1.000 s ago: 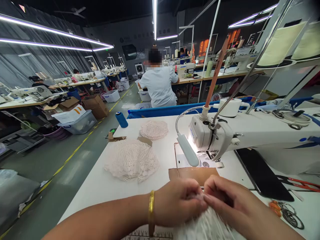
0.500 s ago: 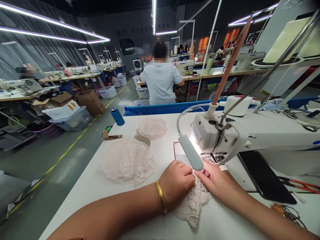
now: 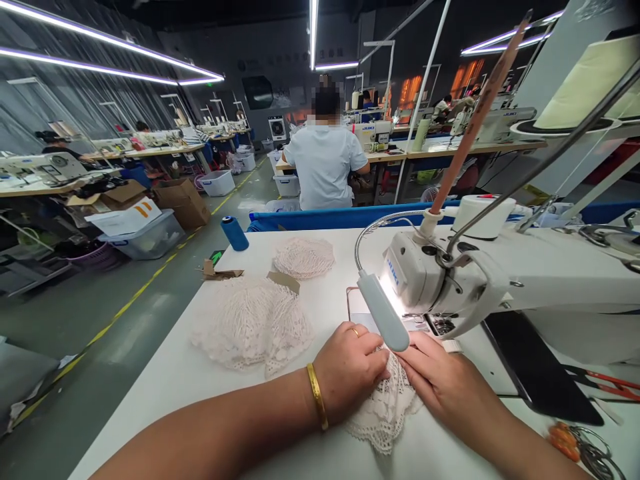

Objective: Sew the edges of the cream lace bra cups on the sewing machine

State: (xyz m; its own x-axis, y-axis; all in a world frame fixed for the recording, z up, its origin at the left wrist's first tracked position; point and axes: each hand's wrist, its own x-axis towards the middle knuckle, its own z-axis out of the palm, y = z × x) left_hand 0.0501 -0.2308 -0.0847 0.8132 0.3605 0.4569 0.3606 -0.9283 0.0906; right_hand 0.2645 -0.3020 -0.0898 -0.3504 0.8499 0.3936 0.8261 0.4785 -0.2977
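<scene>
My left hand (image 3: 350,373), with a gold bangle on the wrist and a ring, is curled shut on a white lace piece (image 3: 383,413) lying on the white table (image 3: 175,393). My right hand (image 3: 443,383) lies on the same lace with fingers pressed on it, fingertips under the lamp head (image 3: 383,312) near the needle of the white sewing machine (image 3: 480,277). The lace trails toward me between both hands.
A pile of lace pieces (image 3: 253,323) lies left of my hands, a smaller one (image 3: 305,257) behind it, plus cardboard scraps (image 3: 217,271) and a blue thread cone (image 3: 234,233). Scissors (image 3: 607,383) and rings (image 3: 583,450) lie at right. A person in white (image 3: 325,163) sits ahead.
Both hands carried the lace from the table's near edge forward to the machine's needle area and laid it flat; since half a second ago they have barely shifted.
</scene>
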